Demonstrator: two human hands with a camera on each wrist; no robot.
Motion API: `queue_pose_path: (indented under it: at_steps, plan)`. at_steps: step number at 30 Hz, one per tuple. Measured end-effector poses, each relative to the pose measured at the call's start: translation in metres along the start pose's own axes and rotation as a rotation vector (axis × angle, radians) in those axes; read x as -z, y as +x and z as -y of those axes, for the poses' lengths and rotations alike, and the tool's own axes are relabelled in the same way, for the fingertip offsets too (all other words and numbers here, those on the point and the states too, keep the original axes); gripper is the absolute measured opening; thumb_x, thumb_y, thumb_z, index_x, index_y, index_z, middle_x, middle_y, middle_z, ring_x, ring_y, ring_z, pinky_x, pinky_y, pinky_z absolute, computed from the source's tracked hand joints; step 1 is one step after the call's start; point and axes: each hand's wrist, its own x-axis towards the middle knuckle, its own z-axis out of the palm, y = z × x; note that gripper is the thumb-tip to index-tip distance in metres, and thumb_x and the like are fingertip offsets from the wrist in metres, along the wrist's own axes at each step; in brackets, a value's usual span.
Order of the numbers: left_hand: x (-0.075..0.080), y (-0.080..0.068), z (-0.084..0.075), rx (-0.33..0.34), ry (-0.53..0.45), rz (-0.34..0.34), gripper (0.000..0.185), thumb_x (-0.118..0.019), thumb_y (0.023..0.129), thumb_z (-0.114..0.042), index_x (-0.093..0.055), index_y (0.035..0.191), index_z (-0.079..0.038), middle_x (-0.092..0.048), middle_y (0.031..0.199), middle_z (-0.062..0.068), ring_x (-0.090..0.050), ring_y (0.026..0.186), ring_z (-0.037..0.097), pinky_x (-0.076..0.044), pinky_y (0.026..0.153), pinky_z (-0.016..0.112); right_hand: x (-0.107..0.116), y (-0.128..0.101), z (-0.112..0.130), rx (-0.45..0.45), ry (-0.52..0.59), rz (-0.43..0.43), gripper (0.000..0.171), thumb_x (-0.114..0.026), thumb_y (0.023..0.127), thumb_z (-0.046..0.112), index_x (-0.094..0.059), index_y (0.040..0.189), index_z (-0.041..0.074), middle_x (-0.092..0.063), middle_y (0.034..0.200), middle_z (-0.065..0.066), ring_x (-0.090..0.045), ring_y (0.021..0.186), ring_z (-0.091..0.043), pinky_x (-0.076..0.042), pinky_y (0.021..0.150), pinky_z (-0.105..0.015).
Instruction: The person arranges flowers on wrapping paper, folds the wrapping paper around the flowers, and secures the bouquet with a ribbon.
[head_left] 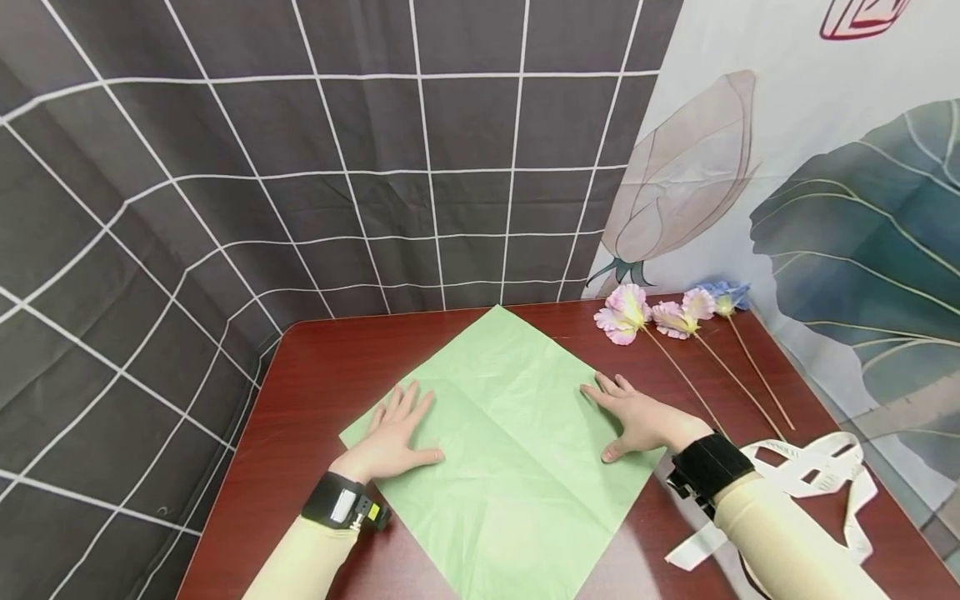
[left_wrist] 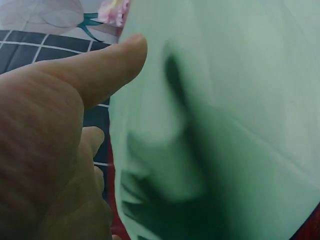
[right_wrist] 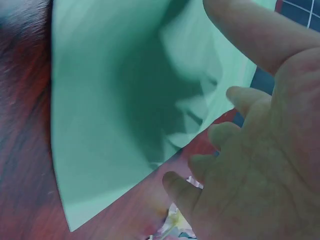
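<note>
Paper (head_left: 510, 442) lies as a diamond mid-counter (head_left: 315, 367), reaching the near edge. Keep your left hand (head_left: 393, 437) flat, fingers spread, on its left corner; press evenly with your flat right hand (head_left: 637, 421) on the right edge.

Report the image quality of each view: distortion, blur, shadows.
Head view: sharp and evenly lit, but the wide lens bows the grid curtain. Left wrist view: soft focus, the left hand looms large, and a dark shadow crosses the green paper. Right wrist view: blurred, with the right hand shading the paper.
</note>
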Motion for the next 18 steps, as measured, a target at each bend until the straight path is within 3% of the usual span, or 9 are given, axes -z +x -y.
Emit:
queue_pose_path:
  at_steps: [7, 18]
  plan:
    - [-0.002, -0.003, 0.000, 0.001, -0.026, 0.068, 0.098, -0.068, 0.077, -0.059, -0.023, 0.152, -0.016, -0.005, 0.158, 0.019, 0.000, 0.143, 0.044, -0.005, 0.108, 0.066, -0.003, -0.006, -0.009, -0.030, 0.018, 0.030, 0.114, -0.089, 0.059, 0.033, -0.024, 0.151, 0.016, -0.010, 0.158, -0.018, -0.005, 0.141, -0.047, -0.029, 0.102, -0.062]
    - [-0.011, -0.010, 0.002, 0.028, -0.034, 0.100, 0.105, -0.073, 0.070, -0.062, -0.022, 0.152, -0.019, -0.001, 0.159, 0.015, 0.004, 0.144, 0.040, -0.002, 0.109, 0.065, -0.003, -0.008, -0.016, -0.021, 0.033, 0.037, 0.114, -0.089, 0.058, 0.030, -0.025, 0.151, 0.014, -0.008, 0.158, -0.019, -0.005, 0.140, -0.049, -0.028, 0.101, -0.064]
